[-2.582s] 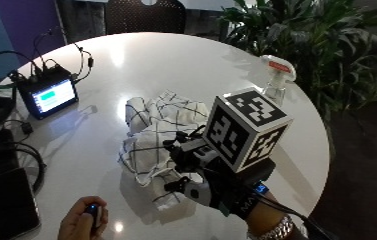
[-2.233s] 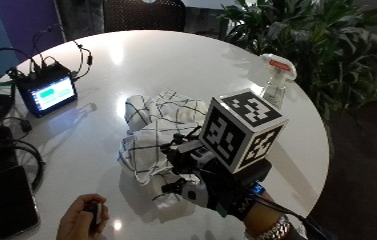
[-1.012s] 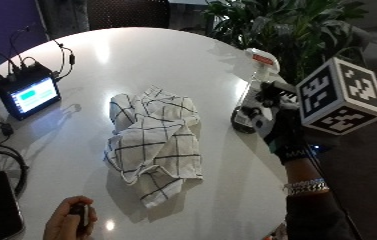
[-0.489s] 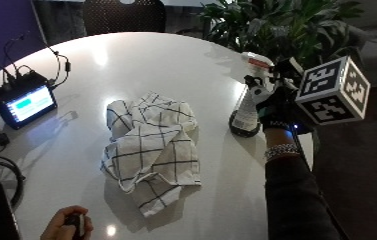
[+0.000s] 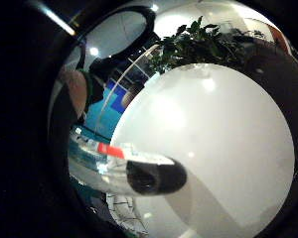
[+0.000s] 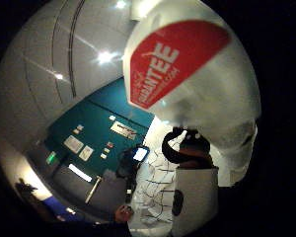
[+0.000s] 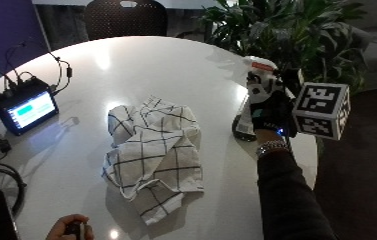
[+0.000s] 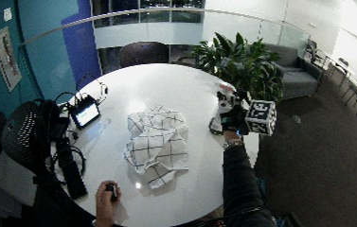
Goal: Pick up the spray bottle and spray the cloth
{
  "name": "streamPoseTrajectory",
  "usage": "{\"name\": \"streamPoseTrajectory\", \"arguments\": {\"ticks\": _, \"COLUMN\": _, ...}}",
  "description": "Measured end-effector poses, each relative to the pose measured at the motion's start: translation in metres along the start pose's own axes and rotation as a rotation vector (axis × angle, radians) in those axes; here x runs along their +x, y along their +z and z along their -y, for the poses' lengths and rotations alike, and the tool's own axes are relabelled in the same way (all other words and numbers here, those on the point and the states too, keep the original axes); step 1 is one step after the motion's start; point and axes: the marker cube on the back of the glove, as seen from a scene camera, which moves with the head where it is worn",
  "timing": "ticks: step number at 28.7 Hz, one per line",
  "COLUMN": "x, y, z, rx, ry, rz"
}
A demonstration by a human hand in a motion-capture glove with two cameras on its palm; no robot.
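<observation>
Fingers of your gloved right hand (image 7: 268, 116) wrap the spray bottle (image 7: 252, 100); lift it, nozzle toward the checked cloth (image 7: 153, 150) beside it.

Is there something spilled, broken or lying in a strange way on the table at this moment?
Nothing stands out. The checked cloth lies crumpled on the white table, not spread flat. The spray bottle stands upright near the table's edge with the gloved right hand around it. No liquid shows.
</observation>
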Motion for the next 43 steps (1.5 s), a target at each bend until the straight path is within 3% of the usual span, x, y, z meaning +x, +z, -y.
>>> {"name": "streamPoseTrajectory", "arguments": {"ticks": 10, "x": 0.003, "y": -0.01, "z": 0.01, "rx": 0.144, "ry": -0.156, "rz": -0.003}}
{"name": "streamPoseTrajectory", "arguments": {"ticks": 19, "x": -0.053, "y": -0.016, "z": 0.031, "rx": 0.006, "ry": -0.329, "rz": -0.08}}
{"name": "streamPoseTrajectory", "arguments": {"ticks": 29, "x": -0.118, "y": -0.033, "z": 0.06, "rx": -0.116, "ry": -0.627, "rz": -0.365}}
{"name": "streamPoseTrajectory", "arguments": {"ticks": 34, "x": -0.138, "y": -0.045, "z": 0.053, "rx": -0.153, "ry": -0.696, "rz": -0.445}}
{"name": "streamPoseTrajectory", "arguments": {"ticks": 43, "x": -0.177, "y": -0.023, "z": 0.038, "rx": -0.283, "ry": -0.986, "rz": -0.791}}
